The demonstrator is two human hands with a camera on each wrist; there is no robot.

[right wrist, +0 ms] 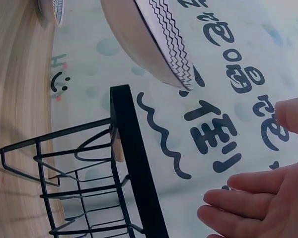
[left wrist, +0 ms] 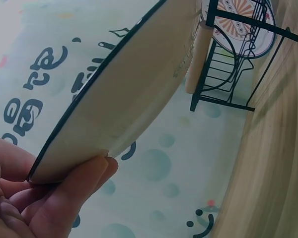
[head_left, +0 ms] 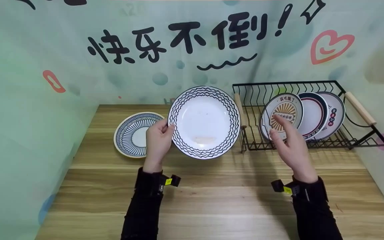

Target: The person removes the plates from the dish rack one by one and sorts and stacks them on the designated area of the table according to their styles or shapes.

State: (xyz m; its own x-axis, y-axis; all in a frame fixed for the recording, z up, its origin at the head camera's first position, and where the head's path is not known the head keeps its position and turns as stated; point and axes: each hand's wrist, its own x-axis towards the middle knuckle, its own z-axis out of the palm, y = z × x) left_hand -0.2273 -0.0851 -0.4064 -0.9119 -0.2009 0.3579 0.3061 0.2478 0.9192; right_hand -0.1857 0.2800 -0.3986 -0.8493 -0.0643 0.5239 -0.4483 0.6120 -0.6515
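Wall cloth (head_left: 78, 50): pale green, full width, bhd desk (head_left: 212, 206); big blk characters, pink-red heart up R.
Blue plate (head_left: 133, 133): on desk at L, face up, rays round wht centre; R part hid by L hand (head_left: 158, 140).
L hand: grip holds wavy plate (head_left: 205, 121) by its L edge, thumb on face side, fingers bhd.
Wavy plate: up off desk, btwn blue plate & rack (head_left: 285, 83), tilted, face twd head cam; wht w/ blk zigzag rim.
Rack: blk wire, on desk at R, wood handle (head_left: 360, 109) at R end.
Sunburst plate (head_left: 287, 108): in rack, leftmost of 3, leaning.
R hand (head_left: 293, 151): grip wide, nothing held, thumb & fingers apart; overlaps sunburst plate in head view, can't tell contact there.
Dark-rim plate (head_left: 312, 113): in rack, mid of 3, partly bhd sunburst plate.
Red-dot plate (head_left: 333, 121): in rack, rightmost, partly bhd dark-rim plate.
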